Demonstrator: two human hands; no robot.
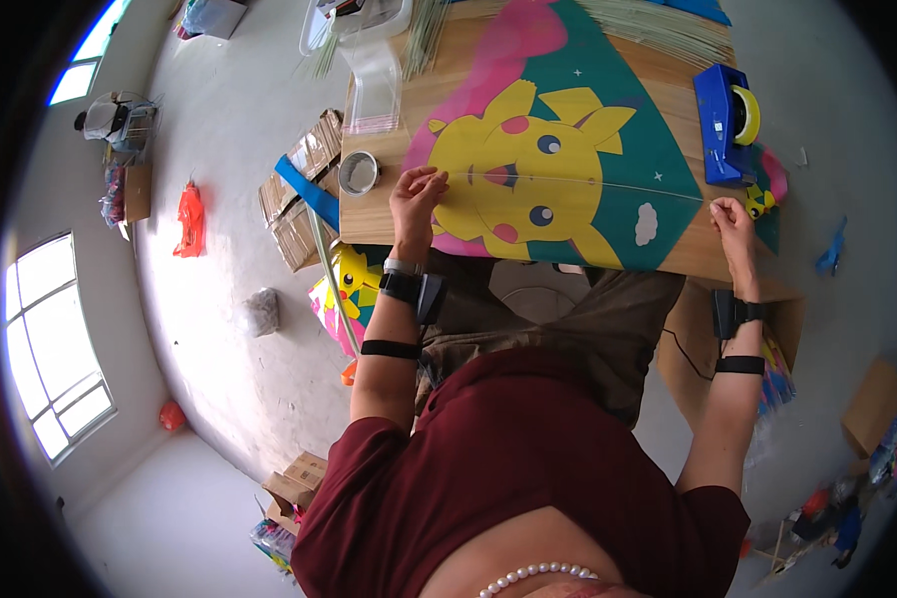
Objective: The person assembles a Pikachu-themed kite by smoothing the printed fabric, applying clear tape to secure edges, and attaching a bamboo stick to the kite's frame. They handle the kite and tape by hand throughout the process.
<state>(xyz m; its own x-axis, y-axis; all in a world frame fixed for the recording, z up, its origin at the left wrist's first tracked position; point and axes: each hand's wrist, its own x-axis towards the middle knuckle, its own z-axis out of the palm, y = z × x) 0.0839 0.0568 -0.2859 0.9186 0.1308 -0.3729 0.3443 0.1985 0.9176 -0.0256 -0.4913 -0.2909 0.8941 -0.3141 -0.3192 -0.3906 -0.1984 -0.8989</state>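
Observation:
A printed kite sheet lies flat on the wooden table, teal and pink with a yellow cartoon figure. Across it runs a thin pale rod, nearly straight from one of my hands to the other. My left hand, at the sheet's left side, pinches one end between thumb and fingers. Just past the sheet's right corner, my right hand is closed on the other end. Both forearms wear black straps and small devices.
Right of the kite stands a blue tape dispenser with yellow tape. A tape roll sits at the table's left edge, near clear plastic bags. Bundles of thin sticks lie at the back. Flattened cardboard is left of the table.

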